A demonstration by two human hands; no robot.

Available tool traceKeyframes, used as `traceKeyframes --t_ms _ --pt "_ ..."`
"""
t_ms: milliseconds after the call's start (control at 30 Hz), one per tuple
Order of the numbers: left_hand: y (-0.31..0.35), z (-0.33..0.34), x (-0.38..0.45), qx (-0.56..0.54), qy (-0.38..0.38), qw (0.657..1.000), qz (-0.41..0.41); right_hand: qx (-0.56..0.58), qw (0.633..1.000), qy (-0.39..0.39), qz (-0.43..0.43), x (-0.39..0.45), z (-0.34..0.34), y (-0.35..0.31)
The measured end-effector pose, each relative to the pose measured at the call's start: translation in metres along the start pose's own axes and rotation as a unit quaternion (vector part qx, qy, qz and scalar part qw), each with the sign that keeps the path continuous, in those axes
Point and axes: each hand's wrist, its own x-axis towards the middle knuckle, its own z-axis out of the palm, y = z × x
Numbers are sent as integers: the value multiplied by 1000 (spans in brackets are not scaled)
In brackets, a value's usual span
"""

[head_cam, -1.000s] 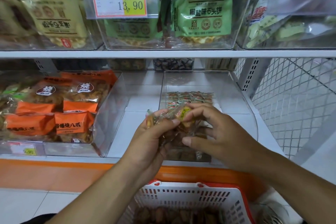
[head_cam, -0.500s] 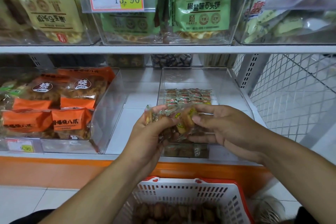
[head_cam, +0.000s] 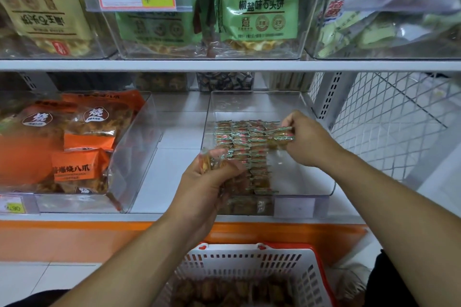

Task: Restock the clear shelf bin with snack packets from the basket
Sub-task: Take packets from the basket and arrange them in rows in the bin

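The clear shelf bin (head_cam: pixel 303 182) stands on the lower shelf, with several small snack packets (head_cam: pixel 240 141) lined up in rows in its left half. My right hand (head_cam: pixel 308 141) reaches into the bin and pinches a few packets (head_cam: pixel 280 136) next to the rows. At the bin's front left corner, my left hand (head_cam: pixel 208 185) grips a bunch of packets (head_cam: pixel 212 161). The white basket with a red rim (head_cam: pixel 252 260) sits below the shelf, with more brown packets inside.
A clear bin of orange snack bags (head_cam: pixel 82 149) stands to the left on the same shelf. The upper shelf (head_cam: pixel 224 65) carries bins of green and tan cracker packs. White wire mesh (head_cam: pixel 389 117) closes the right side.
My hands have parted. The right hand has carried a few packets forward into the bin, while the left hand stays at the front with its bunch. The view has come closer.
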Motion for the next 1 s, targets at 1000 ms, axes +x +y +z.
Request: traceKeyframes --t_ms 1000 --pt "4 -6 8 -160 -44 982 -95 108 988 -62 -92 3 5 -40"
